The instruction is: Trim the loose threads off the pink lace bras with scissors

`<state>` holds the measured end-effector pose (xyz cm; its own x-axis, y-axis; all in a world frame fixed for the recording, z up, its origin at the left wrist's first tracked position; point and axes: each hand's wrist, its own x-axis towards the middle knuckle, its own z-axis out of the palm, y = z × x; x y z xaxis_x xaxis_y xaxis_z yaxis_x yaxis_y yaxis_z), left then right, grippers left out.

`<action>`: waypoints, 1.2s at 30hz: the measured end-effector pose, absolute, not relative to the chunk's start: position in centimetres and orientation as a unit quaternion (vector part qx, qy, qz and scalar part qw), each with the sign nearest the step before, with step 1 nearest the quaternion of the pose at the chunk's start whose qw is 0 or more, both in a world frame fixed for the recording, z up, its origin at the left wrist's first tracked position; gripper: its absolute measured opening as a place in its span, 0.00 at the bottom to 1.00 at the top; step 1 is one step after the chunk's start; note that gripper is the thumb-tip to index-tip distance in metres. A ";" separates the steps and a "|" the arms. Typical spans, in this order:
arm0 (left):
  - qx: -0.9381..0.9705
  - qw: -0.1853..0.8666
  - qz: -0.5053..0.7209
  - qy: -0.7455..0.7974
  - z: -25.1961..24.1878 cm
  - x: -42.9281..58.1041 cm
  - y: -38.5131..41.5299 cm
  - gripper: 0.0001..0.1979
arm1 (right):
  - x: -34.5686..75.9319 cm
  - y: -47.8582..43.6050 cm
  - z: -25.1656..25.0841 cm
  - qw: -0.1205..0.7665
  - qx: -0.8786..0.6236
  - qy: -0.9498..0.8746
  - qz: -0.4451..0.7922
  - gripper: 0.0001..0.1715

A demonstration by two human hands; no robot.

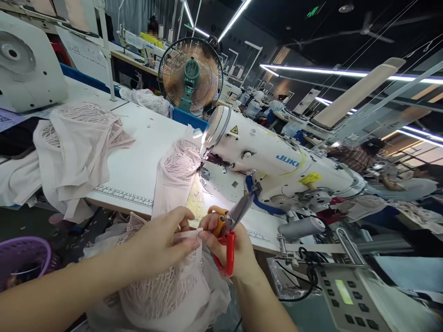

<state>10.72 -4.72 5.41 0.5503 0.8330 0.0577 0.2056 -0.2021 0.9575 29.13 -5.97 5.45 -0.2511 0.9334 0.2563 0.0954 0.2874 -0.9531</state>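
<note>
My left hand (169,237) pinches the edge strip of a pale pink lace garment (161,295) that looks like a bra or bustier. Close against it, my right hand (230,249) holds scissors (238,210), one loop orange and the other red, blades pointing up and away to the right. Its thumb and fingertips also grip the garment's edge at the same spot. Beyond my hands, another lace-cupped part (180,161) lies on the table up to the needle area of a white JUKI sewing machine (263,143). Whether this part joins the held one is hidden.
More lace garments (76,143) are piled on the left of the white table (138,133), whose front edge carries a printed ruler. A purple basket (26,251) stands low left. A large fan (191,76) rises behind; a control panel (342,293) sits lower right. Other people work farther back.
</note>
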 end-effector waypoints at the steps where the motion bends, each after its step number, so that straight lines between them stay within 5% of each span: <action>1: 0.694 0.552 0.276 0.372 5.5 10.7 -4.7 0.12 | 29.1 -6.0 5.2 0.470 -0.396 -0.663 0.428 0.11; 10: 0.581 0.656 0.273 0.397 5.3 11.4 -4.8 0.14 | 28.6 -6.0 4.3 0.493 -0.380 -0.695 0.360 0.11; 21: 0.583 0.672 0.251 0.382 5.3 11.2 -3.8 0.14 | 28.4 -5.0 4.6 0.457 -0.402 -0.624 0.490 0.13; 29: 0.515 0.722 0.241 0.395 4.8 10.5 -2.4 0.11 | 31.4 -6.1 3.8 0.209 -0.404 -0.740 0.495 0.36; 36: 0.514 0.726 0.237 0.391 4.8 10.6 -1.6 0.10 | 31.1 -6.7 2.8 0.146 -0.416 -0.769 0.464 0.34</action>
<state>10.63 -1.63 4.79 0.5817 0.7459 -0.3246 0.0581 0.3599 0.9312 31.14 -6.72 2.78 -0.6117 0.7745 -0.1611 0.5040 0.2246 -0.8340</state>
